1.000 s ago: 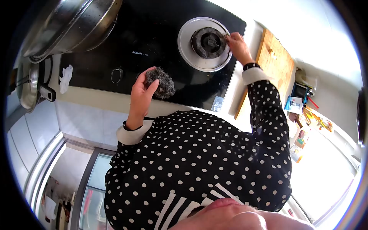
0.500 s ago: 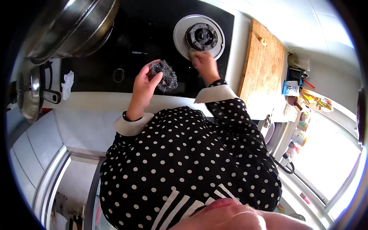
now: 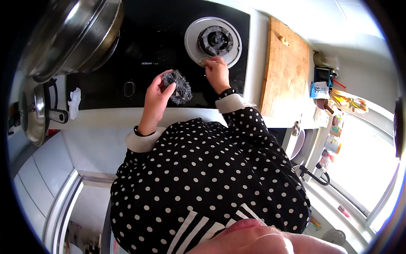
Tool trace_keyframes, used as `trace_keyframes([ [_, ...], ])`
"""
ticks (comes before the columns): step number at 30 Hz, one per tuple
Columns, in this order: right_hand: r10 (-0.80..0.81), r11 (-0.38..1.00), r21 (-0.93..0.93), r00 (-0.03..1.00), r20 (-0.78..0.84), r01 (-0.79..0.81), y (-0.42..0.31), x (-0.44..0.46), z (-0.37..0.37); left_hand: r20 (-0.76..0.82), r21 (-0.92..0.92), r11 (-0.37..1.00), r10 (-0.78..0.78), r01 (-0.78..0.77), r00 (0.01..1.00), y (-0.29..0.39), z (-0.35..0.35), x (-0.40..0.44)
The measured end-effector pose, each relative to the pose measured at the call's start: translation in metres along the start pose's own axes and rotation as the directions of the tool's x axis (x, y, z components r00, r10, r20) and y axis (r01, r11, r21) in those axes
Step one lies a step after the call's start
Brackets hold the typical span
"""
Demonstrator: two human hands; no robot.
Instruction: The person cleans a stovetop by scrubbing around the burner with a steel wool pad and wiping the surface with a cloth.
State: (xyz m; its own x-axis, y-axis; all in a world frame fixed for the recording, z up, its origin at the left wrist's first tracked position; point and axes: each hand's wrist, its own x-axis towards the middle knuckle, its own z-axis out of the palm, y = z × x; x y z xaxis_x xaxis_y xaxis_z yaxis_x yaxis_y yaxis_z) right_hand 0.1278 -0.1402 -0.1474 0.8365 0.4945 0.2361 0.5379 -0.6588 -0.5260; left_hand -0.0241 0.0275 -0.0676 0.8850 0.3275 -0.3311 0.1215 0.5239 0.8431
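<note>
My left hand (image 3: pixel 158 96) is closed on a dark grey steel wool scrubber (image 3: pixel 179 86), holding it over the front of the black glass gas hob (image 3: pixel 160 46). My right hand (image 3: pixel 218 74) is closed on a small pale, brownish wad (image 3: pixel 204 62), mostly hidden by the fingers. That wad touches or nearly touches the lower left of the round silver burner plate (image 3: pixel 191 44). Dark grey burner parts (image 3: pixel 215 41) sit in the middle of the plate.
A large steamer pot (image 3: pixel 80 38) stands on the hob's left side. Nearby are a lidded pan (image 3: pixel 37 112) and a crumpled white tissue (image 3: pixel 74 103). A wooden cutting board (image 3: pixel 285 67) lies right of the hob, with a small yellowish piece (image 3: pixel 283 40) on it.
My right hand and its wad have shifted slightly along the burner plate's lower edge; its earlier blur is mostly gone. The left hand still holds the scrubber. The whole view has shifted a little.
</note>
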Motion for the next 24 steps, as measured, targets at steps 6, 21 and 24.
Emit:
trace_keyframes([
  [6, 0.184, 0.961, 0.165, 0.959, 0.215, -0.221, 0.089, 0.058, -0.082, -0.014, 0.038, 0.999, 0.013, -0.013, 1.000, 0.005, 0.007, 0.005],
  [21, -0.192, 0.924, -0.317, 0.976, 0.098, 0.214, 0.139, 0.044, -0.075, -0.095, 0.053, 0.997, -0.048, 0.053, 0.994, -0.023, 0.034, -0.001],
  [24, -0.186, 0.950, -0.208, 0.958, 0.217, 0.232, 0.115, -0.022, -0.091, -0.082, 0.037, 0.999, -0.015, 0.018, 0.997, -0.018, 0.043, 0.003],
])
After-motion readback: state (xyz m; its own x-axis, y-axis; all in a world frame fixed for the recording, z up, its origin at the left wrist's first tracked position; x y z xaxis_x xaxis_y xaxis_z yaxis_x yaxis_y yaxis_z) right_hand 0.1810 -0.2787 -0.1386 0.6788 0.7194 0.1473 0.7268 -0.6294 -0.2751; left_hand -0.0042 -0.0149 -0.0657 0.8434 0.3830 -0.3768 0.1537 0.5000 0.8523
